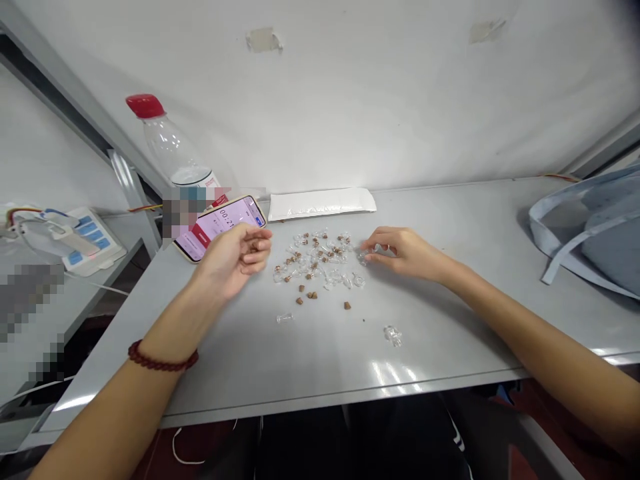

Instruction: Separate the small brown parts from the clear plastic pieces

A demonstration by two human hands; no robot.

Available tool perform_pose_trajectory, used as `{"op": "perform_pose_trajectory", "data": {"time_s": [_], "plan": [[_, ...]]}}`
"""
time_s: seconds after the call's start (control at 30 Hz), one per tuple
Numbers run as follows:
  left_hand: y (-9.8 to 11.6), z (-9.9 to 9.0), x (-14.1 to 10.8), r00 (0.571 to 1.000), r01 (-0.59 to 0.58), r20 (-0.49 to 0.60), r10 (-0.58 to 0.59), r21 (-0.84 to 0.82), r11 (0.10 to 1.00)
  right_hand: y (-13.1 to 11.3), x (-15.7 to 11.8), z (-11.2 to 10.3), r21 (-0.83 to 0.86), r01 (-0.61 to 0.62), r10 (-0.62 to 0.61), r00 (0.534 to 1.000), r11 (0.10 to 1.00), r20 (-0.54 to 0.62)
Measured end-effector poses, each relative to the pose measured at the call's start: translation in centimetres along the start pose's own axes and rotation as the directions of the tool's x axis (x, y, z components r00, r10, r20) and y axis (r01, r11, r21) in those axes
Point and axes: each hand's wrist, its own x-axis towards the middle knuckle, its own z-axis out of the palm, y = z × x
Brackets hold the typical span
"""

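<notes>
Tiny clear bottles and brown cork stoppers lie in a loose pile [320,259] on the grey table [240,373]. My left hand [235,257] is at the pile's left side, palm turned up and fingers curled; something brown like small corks shows inside them. At the pile's right edge my right hand [400,252] has thumb and fingertips closed around a small clear bottle [363,256]. In front of the pile lie several loose corks [313,295] and a single clear bottle [285,318]. Nearer the table's front edge is a small clump of clear pieces [393,335].
A phone [230,223] with a running timer leans beside a red-capped plastic bottle [173,147] at the back left. Against the wall lies a flat white packet [323,203]. A light blue fabric bag [595,227] sits at the right, a power strip [93,240] at the far left.
</notes>
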Motion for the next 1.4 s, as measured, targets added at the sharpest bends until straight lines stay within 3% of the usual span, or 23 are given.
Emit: {"op": "perform_pose_trajectory", "data": {"time_s": [0.07, 0.1, 0.13, 0.3, 0.37, 0.47, 0.53, 0.57, 0.8, 0.9, 0.97, 1.03, 1.13, 1.23, 1.3, 1.4], "plan": [[-0.2, -0.9, 1.1, 0.993, -0.072, -0.085, 0.078, 0.071, 0.995, 0.0, 0.1, 0.0, 0.012, -0.021, 0.02, 1.0, 1.0, 0.02], [-0.5, -1.2, 1.6, 0.976, -0.129, -0.14, 0.169, 0.257, 0.958, -0.1, 0.1, 0.0, 0.023, -0.028, 0.027, 1.0, 0.999, 0.009], [-0.9, -1.4, 2.0, 0.972, -0.128, -0.129, 0.198, 0.417, 0.9, -0.3, 0.2, 0.0, 0.034, -0.032, 0.032, 0.999, 0.999, -0.011], [-1.8, -2.1, 2.7, 0.979, -0.115, -0.069, 0.193, 0.593, 0.797, -2.2, 2.4, 0.2, 0.016, 0.066, -0.065, 0.995, 0.998, -0.078], [-1.3, -2.3, 2.2, 0.987, -0.099, -0.025, 0.156, 0.67, 0.736, -3.5, 4.1, 0.6, -0.023, 0.155, -0.156, 0.988, 0.988, -0.012], [-0.5, -2.2, 1.1, 0.997, -0.067, 0.078, 0.003, 0.834, 0.547, -5.7, 6.8, 1.7, -0.022, 0.257, -0.252, 0.958, 0.966, 0.136], [-0.3, -1.9, 0.6, 0.989, -0.088, 0.129, -0.068, 0.898, 0.432, -6.9, 8.3, 2.5, -0.017, 0.302, -0.296, 0.942, 0.953, 0.157], [-0.4, -1.6, 0.4, 0.987, -0.105, 0.147, -0.07, 0.904, 0.415, -7.3, 8.7, 3.0, -0.009, 0.321, -0.316, 0.936, 0.947, 0.153], [-0.9, -0.7, 0.0, 0.983, -0.127, 0.174, -0.05, 0.861, 0.492, -7.7, 7.9, 3.7, 0.108, 0.269, -0.278, 0.957, 0.957, 0.078], [-0.6, -0.3, -0.4, 0.985, -0.145, 0.172, 0.028, 0.723, 0.675, -7.7, 7.1, 2.7, 0.316, 0.125, -0.167, 0.98, 0.941, 0.111], [-0.5, 0.2, -0.6, 0.978, -0.191, 0.171, 0.118, 0.516, 0.835, -7.9, 6.8, 2.1, 0.507, 0.002, -0.125, 0.97, 0.862, 0.21], [-0.7, 0.8, -0.8, 0.968, -0.229, 0.176, 0.181, 0.31, 0.923, -8.2, 6.7, 1.9, 0.672, -0.09, -0.136, 0.951, 0.735, 0.277], [-1.3, 1.6, -0.9, 0.96, -0.268, 0.12, 0.253, 0.13, 0.954, -8.7, 6.8, 2.4, 0.8, -0.171, -0.084, 0.96, 0.575, 0.266], [-2.0, 2.2, -1.0, 0.934, -0.355, -0.008, 0.356, 0.077, 0.932, -9.0, 6.6, 3.2, 0.829, -0.205, 0.005, 0.971, 0.52, 0.237], [-2.3, 2.5, -1.0, 0.912, -0.4, -0.065, 0.406, 0.087, 0.913, -9.3, 6.5, 3.3, 0.802, -0.191, 0.018, 0.975, 0.567, 0.219], [-2.7, 2.7, -0.8, 0.931, -0.35, -0.093, 0.353, 0.048, 0.936, -9.6, 6.5, 2.4, 0.589, -0.071, -0.02, 0.989, 0.805, 0.146]]}}
